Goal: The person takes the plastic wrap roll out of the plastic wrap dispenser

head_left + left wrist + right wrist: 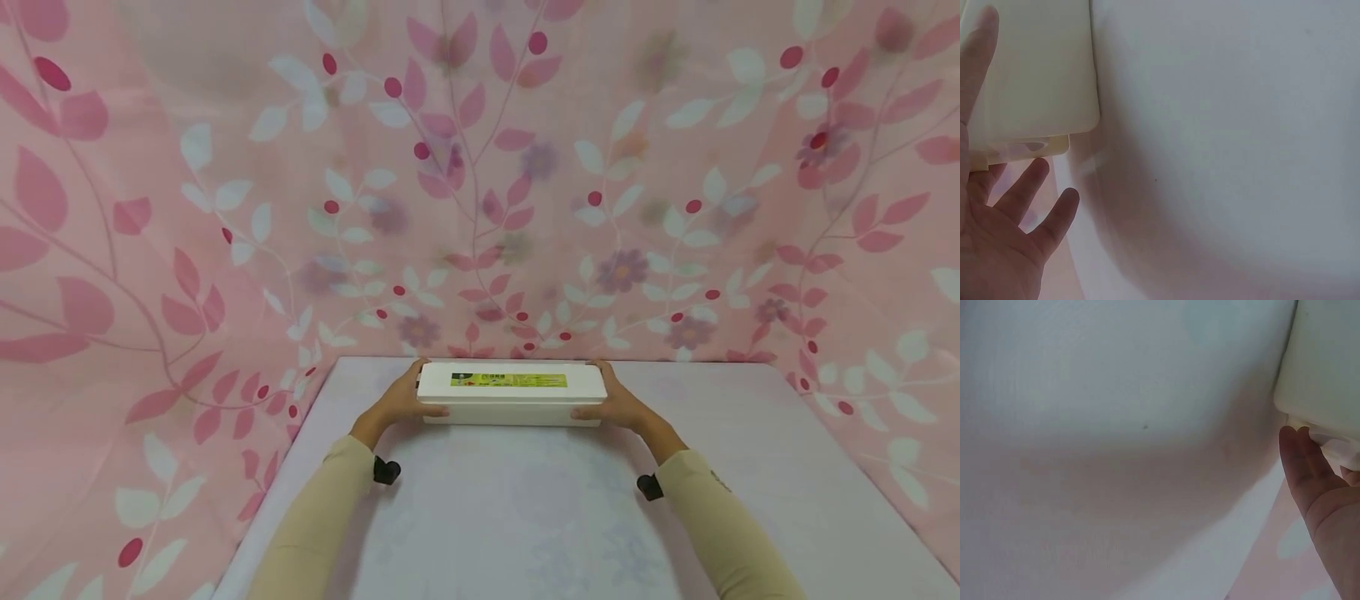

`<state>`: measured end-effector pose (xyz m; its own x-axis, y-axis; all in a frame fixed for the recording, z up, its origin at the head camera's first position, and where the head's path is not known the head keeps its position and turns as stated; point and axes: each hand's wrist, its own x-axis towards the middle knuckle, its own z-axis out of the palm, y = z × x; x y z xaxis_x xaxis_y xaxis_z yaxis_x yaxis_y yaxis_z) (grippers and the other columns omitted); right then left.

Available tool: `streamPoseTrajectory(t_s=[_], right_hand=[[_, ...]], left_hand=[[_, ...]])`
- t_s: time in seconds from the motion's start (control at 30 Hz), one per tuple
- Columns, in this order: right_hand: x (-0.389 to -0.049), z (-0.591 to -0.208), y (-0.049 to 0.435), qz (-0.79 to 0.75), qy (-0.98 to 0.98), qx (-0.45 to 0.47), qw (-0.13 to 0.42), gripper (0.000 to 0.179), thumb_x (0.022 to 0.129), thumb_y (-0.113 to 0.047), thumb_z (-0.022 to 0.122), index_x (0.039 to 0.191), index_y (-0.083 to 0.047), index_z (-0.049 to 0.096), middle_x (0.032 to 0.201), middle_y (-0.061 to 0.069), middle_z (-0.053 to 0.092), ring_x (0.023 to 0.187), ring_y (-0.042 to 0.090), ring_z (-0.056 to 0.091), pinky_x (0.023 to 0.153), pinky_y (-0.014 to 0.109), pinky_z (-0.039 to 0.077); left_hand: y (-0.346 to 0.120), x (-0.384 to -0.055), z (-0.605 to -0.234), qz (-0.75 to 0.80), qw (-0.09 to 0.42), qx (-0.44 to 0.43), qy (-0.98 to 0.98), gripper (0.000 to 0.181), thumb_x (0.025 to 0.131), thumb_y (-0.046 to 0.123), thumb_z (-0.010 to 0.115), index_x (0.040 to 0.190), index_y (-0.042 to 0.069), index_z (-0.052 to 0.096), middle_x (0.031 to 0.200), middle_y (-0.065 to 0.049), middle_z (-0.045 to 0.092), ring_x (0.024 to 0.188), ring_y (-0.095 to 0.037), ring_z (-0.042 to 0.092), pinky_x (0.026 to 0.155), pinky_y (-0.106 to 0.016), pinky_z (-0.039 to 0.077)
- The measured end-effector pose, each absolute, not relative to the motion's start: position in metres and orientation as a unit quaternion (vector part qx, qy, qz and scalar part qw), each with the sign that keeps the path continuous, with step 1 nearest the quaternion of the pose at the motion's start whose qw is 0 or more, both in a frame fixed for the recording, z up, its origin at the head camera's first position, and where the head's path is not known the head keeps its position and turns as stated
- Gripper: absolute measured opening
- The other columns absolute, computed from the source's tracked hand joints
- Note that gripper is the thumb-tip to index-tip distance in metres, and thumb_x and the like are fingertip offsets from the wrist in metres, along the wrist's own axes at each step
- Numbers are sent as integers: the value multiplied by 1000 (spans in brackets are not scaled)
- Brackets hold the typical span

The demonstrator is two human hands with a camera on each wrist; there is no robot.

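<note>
Gripping 1 end each, left hand [397,404] and right hand [621,405] evenly flank the long white lidded box [512,395], lying crosswise.

A long, low white box [512,397], its corners rounded, lies flat on the counter [517,500] near the far edge, its long side facing the person. The lid is on, a seam running along the front. On top, a yellow-green label [513,381] with a dark patch at its left end bears print too small to read. The left hand [403,402] and right hand [619,404] grip opposite ends, thumbs against the front.
</note>
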<state>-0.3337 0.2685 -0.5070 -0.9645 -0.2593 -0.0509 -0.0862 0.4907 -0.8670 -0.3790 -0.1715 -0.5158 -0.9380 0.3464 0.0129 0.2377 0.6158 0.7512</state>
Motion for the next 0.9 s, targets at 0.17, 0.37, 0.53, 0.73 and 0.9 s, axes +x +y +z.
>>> streamPoseTrajectory(t_s=[0.17,0.37,0.53,0.73,0.9], right_hand=[[-336,-506,270,-488,865,-93,76,115,71,-32,90,153,-20,10,146,14,38,128,33,42,111,60,30],[-339,-505,272,-478,870,-100,73,113,70,-29,90,151,-14,14,140,16,43,122,33,46,107,55,35],[-336,-502,269,-489,862,-103,81,110,72,-25,89,151,-13,14,140,17,43,123,34,45,108,59,33],[-339,-508,269,-476,871,-95,79,114,69,-34,90,154,-17,16,143,12,45,125,32,46,111,62,32],[-340,-509,268,-467,874,-117,62,106,69,-32,91,149,-14,22,135,12,50,118,30,51,105,55,39]], left_hand=[[-168,-380,-517,404,62,168,897,115,62,48,93,150,19,24,140,-8,52,124,-27,52,107,-52,41],[-166,-381,-511,413,72,160,893,113,64,44,92,150,19,24,143,-10,50,130,-30,50,108,-52,41],[-167,-381,-511,444,79,179,874,116,66,34,93,153,16,20,146,-10,47,131,-28,47,112,-53,36],[-169,-381,-514,448,63,212,866,114,63,29,94,152,12,24,140,-7,52,124,-24,51,110,-51,37],[-168,-382,-512,424,41,218,878,102,61,34,95,142,12,36,130,-6,58,115,-22,55,103,-48,43]])
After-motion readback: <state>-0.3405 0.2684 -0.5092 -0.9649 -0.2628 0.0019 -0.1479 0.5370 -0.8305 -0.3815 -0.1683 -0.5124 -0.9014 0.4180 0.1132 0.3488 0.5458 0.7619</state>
